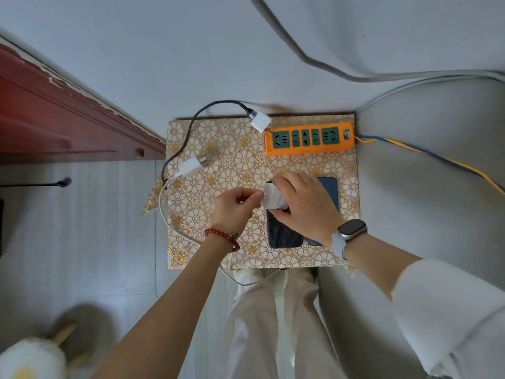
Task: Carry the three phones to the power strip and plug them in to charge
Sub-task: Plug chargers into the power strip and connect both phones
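An orange power strip with green sockets lies at the far right of a small table covered in a gold flower-patterned cloth; nothing is plugged into it. A dark phone and a blue phone lie side by side under my hands. My right hand grips a white charger adapter above the dark phone. My left hand pinches the cable end at that adapter. Two more white adapters lie on the cloth: one with a white cable, one with a black braided cable. A third phone is hidden.
A dark red wooden frame runs along the left. Grey cables hang on the wall behind, and a blue-and-yellow cord leaves the strip to the right. My legs stand against the table's near edge.
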Available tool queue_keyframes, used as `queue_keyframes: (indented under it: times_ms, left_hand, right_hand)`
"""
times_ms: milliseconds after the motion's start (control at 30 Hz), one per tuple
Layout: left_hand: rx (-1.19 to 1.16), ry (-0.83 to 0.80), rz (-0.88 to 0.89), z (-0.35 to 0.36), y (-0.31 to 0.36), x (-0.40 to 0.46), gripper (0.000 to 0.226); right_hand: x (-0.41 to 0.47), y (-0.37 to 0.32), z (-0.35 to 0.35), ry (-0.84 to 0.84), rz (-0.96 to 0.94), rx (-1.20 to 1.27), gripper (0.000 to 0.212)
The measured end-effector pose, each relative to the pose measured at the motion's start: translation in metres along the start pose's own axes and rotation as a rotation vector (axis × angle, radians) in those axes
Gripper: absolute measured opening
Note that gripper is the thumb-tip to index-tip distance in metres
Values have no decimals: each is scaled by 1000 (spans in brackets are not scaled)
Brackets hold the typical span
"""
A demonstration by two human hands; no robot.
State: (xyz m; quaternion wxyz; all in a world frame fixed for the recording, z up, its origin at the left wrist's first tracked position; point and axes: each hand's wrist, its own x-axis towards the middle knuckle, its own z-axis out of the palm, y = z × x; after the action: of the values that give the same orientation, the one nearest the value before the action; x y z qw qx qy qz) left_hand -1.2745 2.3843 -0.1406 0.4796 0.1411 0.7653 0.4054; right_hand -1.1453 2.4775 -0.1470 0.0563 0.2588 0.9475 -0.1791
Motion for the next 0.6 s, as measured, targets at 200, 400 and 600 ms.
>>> queue_keyframes:
  times_ms: [200, 400, 600]
  left_hand:
    - [-11, -97, -44, 19, 9, -8, 13]
    - [80, 129, 7, 26, 4, -8, 15]
    - [154, 244, 151, 45, 31, 15, 13]
  right_hand:
    - [-3, 72, -33, -7, 131, -51, 41]
    - [9, 114, -47, 81, 217, 22, 46]
    - [26, 123, -36, 141, 321, 423, 44]
